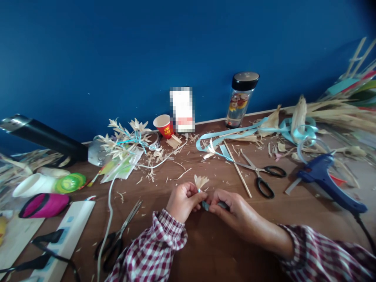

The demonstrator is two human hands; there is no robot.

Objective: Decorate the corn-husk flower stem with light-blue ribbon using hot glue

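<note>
Head view: the pale flower (pixel 201 181) stands over the counter (pixel 211 246), its base pinched in the narrow grip of the left hand (pixel 183 199); the right hand (pixel 232 207) has its grip closed on a blue-grey strip (pixel 205 206) just below. Squeezing too hard could crush the dry-looking flower, and uneven tension could let the strip slacken or slip. Opened scissors (pixel 257 170) lie beyond the right hand, so a careless reach might meet the blades.

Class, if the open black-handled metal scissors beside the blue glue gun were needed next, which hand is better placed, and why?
Probably the right hand: it is nearer those black-handled metal scissors, though holding a blue-grey strip; the left hand is farther off, pinching a pale dry-petalled flower.
</note>
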